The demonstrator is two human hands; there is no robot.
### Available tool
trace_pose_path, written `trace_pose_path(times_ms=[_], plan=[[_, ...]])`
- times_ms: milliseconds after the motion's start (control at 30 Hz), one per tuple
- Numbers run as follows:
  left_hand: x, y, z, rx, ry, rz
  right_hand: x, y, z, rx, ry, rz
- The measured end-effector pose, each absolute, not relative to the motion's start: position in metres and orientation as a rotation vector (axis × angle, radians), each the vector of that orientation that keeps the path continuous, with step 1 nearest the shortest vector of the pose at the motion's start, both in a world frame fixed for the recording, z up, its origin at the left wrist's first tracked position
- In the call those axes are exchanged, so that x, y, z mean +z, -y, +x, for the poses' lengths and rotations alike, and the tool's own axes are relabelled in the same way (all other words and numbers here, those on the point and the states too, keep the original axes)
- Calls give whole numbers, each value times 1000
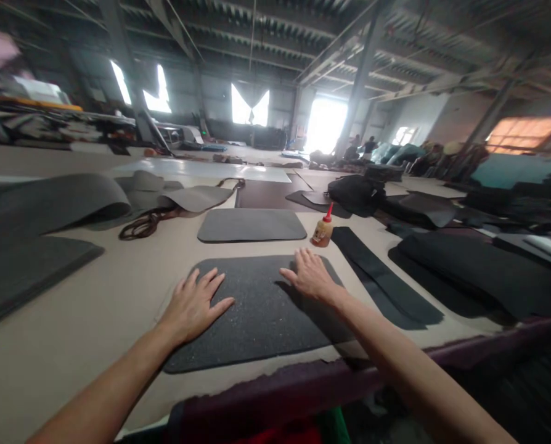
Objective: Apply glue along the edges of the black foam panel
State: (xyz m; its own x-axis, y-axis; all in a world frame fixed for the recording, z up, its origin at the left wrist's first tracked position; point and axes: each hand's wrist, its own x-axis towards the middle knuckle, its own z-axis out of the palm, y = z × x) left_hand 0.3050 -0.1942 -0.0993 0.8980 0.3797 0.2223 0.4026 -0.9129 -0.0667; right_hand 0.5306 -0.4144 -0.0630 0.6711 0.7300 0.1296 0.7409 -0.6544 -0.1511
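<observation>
Plainly, both hands are unclenched: the left hand (193, 306) lies palm down, fingers spread, over the left edge of the dark pad (257, 327), while the right hand (311, 274) is at its far right corner, fingers extended. From where I stand, the dark pad lies flat near the table's (72, 339) edge. Just beyond are a grey pad (251, 226) and, beside it, an upright bottle (322, 231). Black strips (386, 280) lie to the right, a brown cord (140, 226) to the left.

Mat (261, 324), dark grey, roughly rectangular with rounded corners, upper face flecked with small pale specks, lying flat and unfolded on pale tabletop (90, 314), near front edge
</observation>
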Motion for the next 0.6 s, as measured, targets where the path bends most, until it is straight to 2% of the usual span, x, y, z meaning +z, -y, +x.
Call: trace_pose_path(times_ms=[100,233,433,600], plan=[[-100,194,305,-316,605,-2935,-64,372,510,-8,1423,-2515],[-99,194,305,-278,631,-2910,-76,354,523,87,1352,-2559],[-99,194,305,-267,648,-2915,-76,418,568,36,1046,-2745],[-100,193,305,-299,619,-2917,-78,476,527,49,1203,-2702]])
